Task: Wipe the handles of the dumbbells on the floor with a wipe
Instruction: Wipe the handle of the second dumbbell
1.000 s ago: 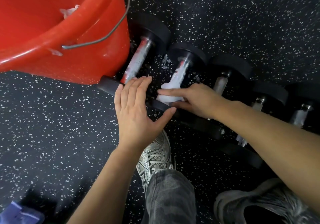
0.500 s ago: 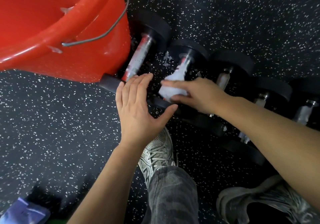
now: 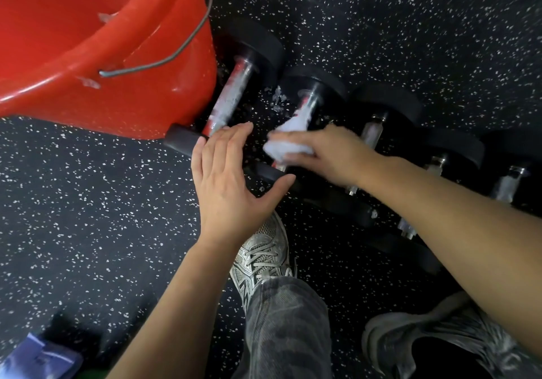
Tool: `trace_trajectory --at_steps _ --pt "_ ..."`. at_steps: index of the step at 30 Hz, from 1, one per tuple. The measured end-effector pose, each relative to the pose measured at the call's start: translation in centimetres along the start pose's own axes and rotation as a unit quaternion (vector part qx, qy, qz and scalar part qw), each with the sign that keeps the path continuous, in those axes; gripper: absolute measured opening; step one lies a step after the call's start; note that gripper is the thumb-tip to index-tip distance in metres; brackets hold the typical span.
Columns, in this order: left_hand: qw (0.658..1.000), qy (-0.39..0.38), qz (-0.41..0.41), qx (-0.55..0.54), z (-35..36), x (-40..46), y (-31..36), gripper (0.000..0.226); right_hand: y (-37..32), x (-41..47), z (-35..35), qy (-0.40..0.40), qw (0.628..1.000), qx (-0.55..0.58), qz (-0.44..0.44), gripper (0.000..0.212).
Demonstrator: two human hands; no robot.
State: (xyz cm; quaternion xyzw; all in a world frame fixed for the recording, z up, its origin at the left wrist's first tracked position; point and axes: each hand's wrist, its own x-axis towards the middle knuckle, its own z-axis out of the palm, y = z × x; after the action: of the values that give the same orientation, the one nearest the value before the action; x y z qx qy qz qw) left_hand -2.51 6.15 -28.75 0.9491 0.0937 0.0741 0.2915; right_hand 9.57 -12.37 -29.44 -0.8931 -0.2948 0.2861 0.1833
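Observation:
Several black dumbbells with metal handles lie side by side on the speckled floor. My right hand [image 3: 331, 155] is shut on a white wipe [image 3: 289, 141] wrapped around the handle of the second dumbbell [image 3: 315, 91] from the left. My left hand [image 3: 231, 182] rests flat, fingers together, on the near ends of the first dumbbell [image 3: 234, 91] and the second one. The first dumbbell's handle shows red reflections and white specks. Farther right lie the third dumbbell [image 3: 387, 109] and others [image 3: 510, 182], partly hidden by my right forearm.
A large red bucket [image 3: 96, 41] with a wire bail stands at the upper left, touching the first dumbbell. My two grey shoes [image 3: 261, 258] are just below the dumbbell row. A blue packet [image 3: 38, 361] lies at the bottom left corner.
My right hand with the wipe has slid up along the second dumbbell's handle, away from me. My left hand has stayed in place.

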Motion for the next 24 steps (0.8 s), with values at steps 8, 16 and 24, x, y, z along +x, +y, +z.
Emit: trace_trajectory --at_steps 8,16,24 --pt "1.000 -0.003 -0.002 0.002 -0.1 0.0 0.2 0.092 0.6 0.6 -1.7 0.036 0.998 -0.044 0.031 0.047" --pt "1.000 -0.005 -0.002 0.006 0.0 -0.1 0.1 0.089 0.3 -0.2 -0.4 -0.012 0.999 0.028 0.014 0.046" --pt "1.000 -0.002 0.007 0.010 0.0 -0.2 0.3 0.088 -0.3 -0.6 -0.8 -0.033 0.997 -0.070 0.006 0.046"
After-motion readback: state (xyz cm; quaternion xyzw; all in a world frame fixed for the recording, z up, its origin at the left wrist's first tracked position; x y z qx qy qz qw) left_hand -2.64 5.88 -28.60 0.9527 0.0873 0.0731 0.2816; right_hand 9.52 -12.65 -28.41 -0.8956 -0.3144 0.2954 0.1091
